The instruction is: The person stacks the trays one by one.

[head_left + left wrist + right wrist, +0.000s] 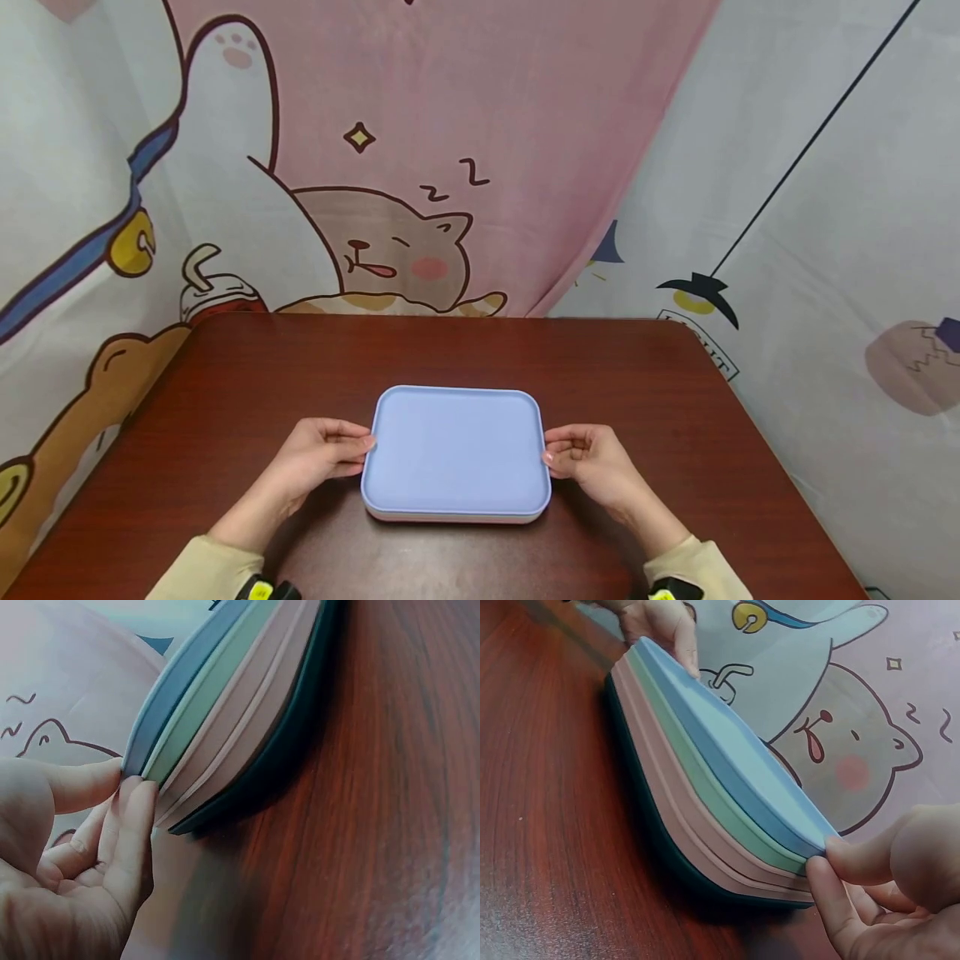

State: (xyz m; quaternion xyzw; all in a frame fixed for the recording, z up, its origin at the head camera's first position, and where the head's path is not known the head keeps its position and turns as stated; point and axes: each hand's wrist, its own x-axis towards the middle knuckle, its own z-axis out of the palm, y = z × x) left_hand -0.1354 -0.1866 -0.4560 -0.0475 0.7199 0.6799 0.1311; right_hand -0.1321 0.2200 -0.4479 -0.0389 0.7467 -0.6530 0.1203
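Observation:
A stack of shallow rounded trays sits in the middle of the table, its top a light blue tray. Beneath it the left wrist view shows a green tray, pink trays and a dark green one at the bottom. My left hand pinches the blue tray's left edge, thumb at the rim and index finger just below. On the opposite short side, my right hand pinches the blue tray likewise, its index fingertip close to the green layer.
The dark reddish-brown wooden table has rounded far corners. Behind it hangs a cartoon-printed curtain with a sleeping cat. Light sleeves and wrist-worn devices show at the bottom edge of the head view.

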